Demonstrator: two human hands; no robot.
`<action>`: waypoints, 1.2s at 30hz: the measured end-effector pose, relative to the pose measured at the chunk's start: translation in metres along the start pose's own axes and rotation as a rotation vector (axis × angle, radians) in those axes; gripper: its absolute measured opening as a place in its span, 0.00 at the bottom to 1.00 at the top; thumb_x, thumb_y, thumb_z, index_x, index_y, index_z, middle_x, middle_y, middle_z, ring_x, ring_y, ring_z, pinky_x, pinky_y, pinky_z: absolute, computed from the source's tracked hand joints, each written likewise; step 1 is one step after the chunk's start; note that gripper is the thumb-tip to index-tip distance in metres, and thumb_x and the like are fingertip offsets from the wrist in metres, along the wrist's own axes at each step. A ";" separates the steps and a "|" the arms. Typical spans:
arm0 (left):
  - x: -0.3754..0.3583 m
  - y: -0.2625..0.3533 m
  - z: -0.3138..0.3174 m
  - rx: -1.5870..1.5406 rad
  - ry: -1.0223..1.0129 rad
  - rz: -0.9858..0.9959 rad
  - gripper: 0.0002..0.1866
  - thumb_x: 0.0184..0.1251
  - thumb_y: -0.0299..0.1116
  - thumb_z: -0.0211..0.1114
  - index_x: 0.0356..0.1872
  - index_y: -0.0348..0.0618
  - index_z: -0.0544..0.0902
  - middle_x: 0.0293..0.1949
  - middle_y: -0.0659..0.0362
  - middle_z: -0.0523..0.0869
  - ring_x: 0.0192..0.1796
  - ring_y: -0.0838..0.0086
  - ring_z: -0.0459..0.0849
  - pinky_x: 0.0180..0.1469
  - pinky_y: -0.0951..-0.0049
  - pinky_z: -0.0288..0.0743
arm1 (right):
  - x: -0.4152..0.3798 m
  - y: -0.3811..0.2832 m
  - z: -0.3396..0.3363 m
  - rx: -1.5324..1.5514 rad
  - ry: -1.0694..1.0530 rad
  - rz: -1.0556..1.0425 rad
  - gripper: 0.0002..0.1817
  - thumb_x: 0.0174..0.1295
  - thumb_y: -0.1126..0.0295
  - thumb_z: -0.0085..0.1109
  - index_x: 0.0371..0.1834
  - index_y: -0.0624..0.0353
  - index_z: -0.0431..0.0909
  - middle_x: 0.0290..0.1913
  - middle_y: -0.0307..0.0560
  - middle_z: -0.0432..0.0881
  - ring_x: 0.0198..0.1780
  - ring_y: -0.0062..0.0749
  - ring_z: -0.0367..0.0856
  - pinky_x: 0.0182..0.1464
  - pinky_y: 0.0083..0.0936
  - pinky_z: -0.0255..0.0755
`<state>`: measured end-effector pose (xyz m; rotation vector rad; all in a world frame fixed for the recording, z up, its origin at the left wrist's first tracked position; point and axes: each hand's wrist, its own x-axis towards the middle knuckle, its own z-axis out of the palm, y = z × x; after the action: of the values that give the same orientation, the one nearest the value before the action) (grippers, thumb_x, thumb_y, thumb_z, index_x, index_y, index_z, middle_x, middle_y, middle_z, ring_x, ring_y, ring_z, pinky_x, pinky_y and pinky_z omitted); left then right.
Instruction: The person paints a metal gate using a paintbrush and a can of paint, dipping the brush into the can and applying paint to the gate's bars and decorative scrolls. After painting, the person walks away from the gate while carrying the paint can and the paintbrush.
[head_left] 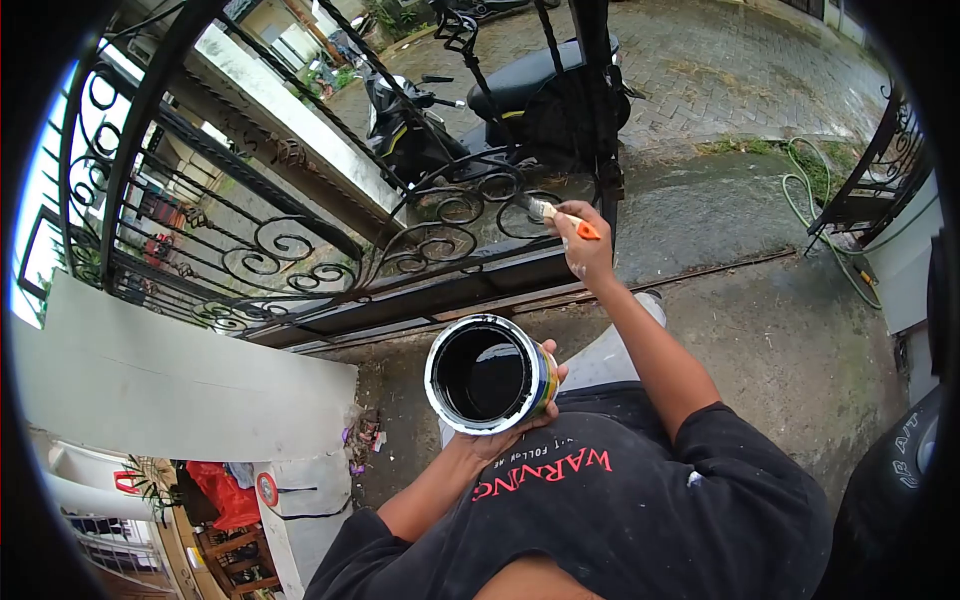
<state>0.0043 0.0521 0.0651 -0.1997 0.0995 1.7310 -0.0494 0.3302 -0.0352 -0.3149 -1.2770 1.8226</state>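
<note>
My right hand (584,240) is closed round a paintbrush (543,209) with an orange-tipped handle. Its bristles overlap the scrollwork of the black wrought-iron gate (455,275) near the lower curls. Held against my body, a paint can (478,374) with a white, paint-streaked rim contains glossy black paint. My left hand (535,412) wraps round the can from below and its right side, fingertips showing by the coloured label; the rest of those fingers is hidden behind the can.
Beyond the gate a motorcycle (515,100) stands on paving. A green hose (797,185) lies at the right near another gate leaf (880,165). A white wall (190,365) is at the left, and a tyre (900,480) at the lower right.
</note>
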 end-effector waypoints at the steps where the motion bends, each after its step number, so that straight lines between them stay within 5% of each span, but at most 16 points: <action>1: 0.000 0.000 -0.001 0.004 -0.005 0.007 0.40 0.69 0.60 0.61 0.74 0.46 0.65 0.74 0.52 0.66 0.76 0.50 0.64 0.67 0.39 0.71 | 0.011 -0.014 0.012 -0.113 -0.027 -0.096 0.09 0.70 0.73 0.62 0.48 0.67 0.80 0.44 0.47 0.86 0.44 0.26 0.88 0.45 0.22 0.81; 5: -0.001 0.003 0.000 -0.080 -0.056 -0.014 0.50 0.64 0.63 0.65 0.76 0.35 0.59 0.67 0.40 0.71 0.74 0.49 0.66 0.69 0.39 0.70 | 0.053 -0.042 0.056 -0.525 -0.055 -0.595 0.09 0.64 0.75 0.63 0.44 0.68 0.81 0.40 0.56 0.86 0.41 0.45 0.87 0.46 0.34 0.80; 7: -0.004 0.006 0.001 -0.057 0.015 -0.006 0.43 0.67 0.59 0.63 0.75 0.43 0.62 0.73 0.52 0.66 0.76 0.52 0.64 0.65 0.43 0.72 | 0.069 -0.037 0.067 -0.563 -0.039 -0.770 0.08 0.62 0.76 0.63 0.43 0.69 0.81 0.40 0.60 0.85 0.42 0.54 0.86 0.47 0.37 0.79; 11: -0.013 0.010 0.003 -0.047 0.046 0.005 0.37 0.69 0.59 0.60 0.73 0.49 0.66 0.76 0.57 0.63 0.77 0.53 0.63 0.63 0.44 0.72 | 0.057 -0.022 0.064 -0.713 -0.099 -0.673 0.06 0.61 0.77 0.62 0.40 0.68 0.80 0.38 0.60 0.83 0.42 0.56 0.84 0.47 0.40 0.78; 14: -0.017 0.012 -0.001 -0.126 -0.032 0.044 0.42 0.64 0.62 0.64 0.72 0.45 0.69 0.70 0.45 0.72 0.72 0.42 0.68 0.65 0.33 0.71 | 0.048 -0.024 0.071 -0.691 -0.103 -0.684 0.07 0.63 0.76 0.62 0.42 0.67 0.81 0.40 0.58 0.85 0.43 0.53 0.86 0.47 0.36 0.78; 18: -0.024 0.014 -0.008 -0.017 -0.027 0.014 0.34 0.70 0.60 0.59 0.71 0.52 0.71 0.77 0.57 0.63 0.76 0.51 0.63 0.65 0.43 0.70 | 0.071 -0.010 0.077 -0.704 -0.054 -0.715 0.08 0.63 0.77 0.61 0.44 0.68 0.81 0.42 0.58 0.85 0.44 0.53 0.86 0.48 0.36 0.78; 22: -0.030 0.014 -0.018 0.005 -0.079 0.023 0.34 0.70 0.60 0.59 0.70 0.51 0.72 0.77 0.57 0.62 0.76 0.51 0.63 0.64 0.41 0.70 | 0.050 -0.002 0.080 -0.689 -0.140 -0.691 0.09 0.62 0.76 0.61 0.44 0.69 0.80 0.42 0.60 0.84 0.45 0.57 0.84 0.49 0.40 0.78; 26: -0.034 0.013 -0.021 -0.085 -0.061 0.001 0.33 0.69 0.61 0.58 0.69 0.52 0.73 0.77 0.56 0.63 0.76 0.51 0.63 0.63 0.41 0.70 | 0.055 -0.012 0.087 -0.657 0.006 -0.828 0.09 0.63 0.77 0.60 0.45 0.68 0.79 0.43 0.61 0.84 0.45 0.56 0.84 0.50 0.39 0.78; 32: -0.043 0.016 -0.035 -0.007 -0.079 0.052 0.44 0.67 0.61 0.61 0.76 0.42 0.62 0.73 0.45 0.65 0.76 0.49 0.64 0.65 0.41 0.69 | 0.042 0.007 0.088 -0.696 -0.134 -0.668 0.09 0.63 0.76 0.60 0.44 0.68 0.79 0.41 0.61 0.83 0.43 0.57 0.83 0.48 0.40 0.77; 36: -0.044 0.014 -0.028 -0.005 -0.136 0.086 0.44 0.69 0.60 0.60 0.76 0.41 0.60 0.72 0.42 0.66 0.75 0.50 0.65 0.67 0.43 0.68 | 0.049 0.000 0.109 -0.639 -0.009 -0.761 0.09 0.64 0.75 0.60 0.44 0.68 0.79 0.42 0.61 0.83 0.43 0.57 0.83 0.47 0.40 0.77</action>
<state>-0.0006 0.0016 0.0455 -0.0817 0.0035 1.8258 -0.1471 0.2978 0.0258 -0.1236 -1.6702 0.7599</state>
